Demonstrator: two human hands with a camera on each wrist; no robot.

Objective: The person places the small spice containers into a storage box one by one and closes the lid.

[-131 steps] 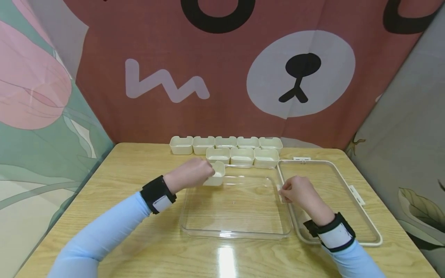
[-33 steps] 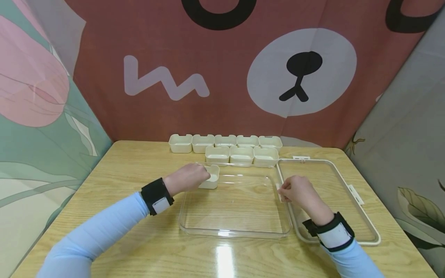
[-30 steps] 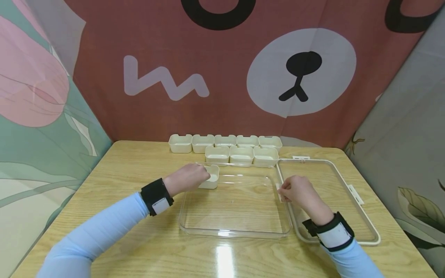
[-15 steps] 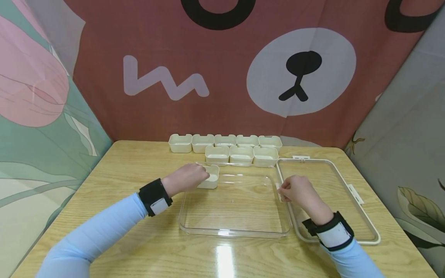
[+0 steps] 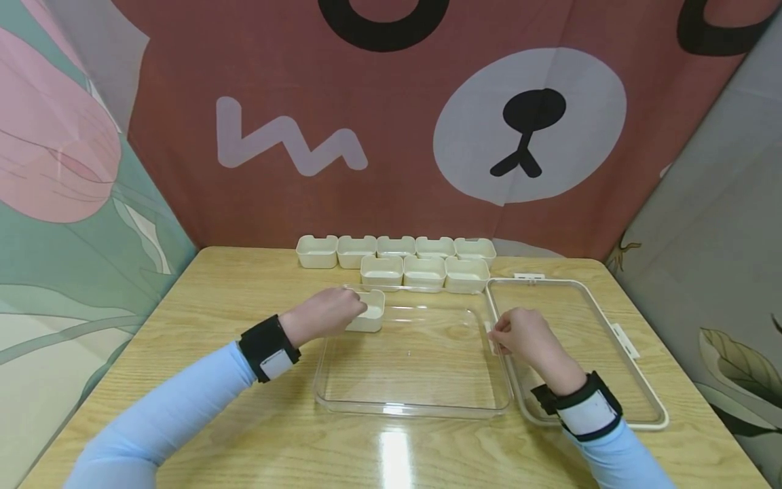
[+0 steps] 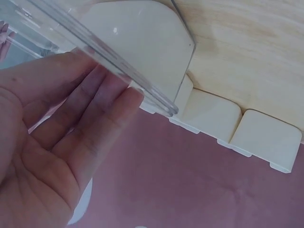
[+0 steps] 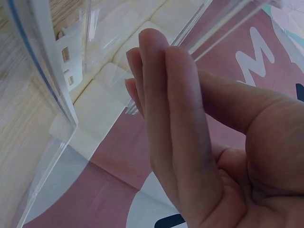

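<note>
A clear plastic storage box (image 5: 409, 411) stands mid-table. In its back-left corner sits a small cream bin (image 5: 374, 318), which my left hand (image 5: 324, 314) pinches at its left side. In the left wrist view my left hand's fingers (image 6: 90, 102) lie against the clear wall, with the cream bin (image 6: 137, 38) showing through it; part of the grip is hidden. My right hand (image 5: 531, 339) pinches the storage box's right rim. The right wrist view shows the right hand (image 7: 190, 128) with straight fingers laid together and the thumb behind them; its contact with the rim is partly hidden.
Several more cream bins (image 5: 425, 273) stand in two rows behind the box. To its right lies a clear lid (image 5: 647, 401) with a cream frame and white latches (image 5: 626, 341), partly under my right arm. A bear-print cloth (image 5: 403, 204) hangs behind the table (image 5: 256, 421).
Since the earliest frame, my left hand has brought the cream bin slightly left and toward me, into the box's corner. Over the last second both hands stay nearly still.
</note>
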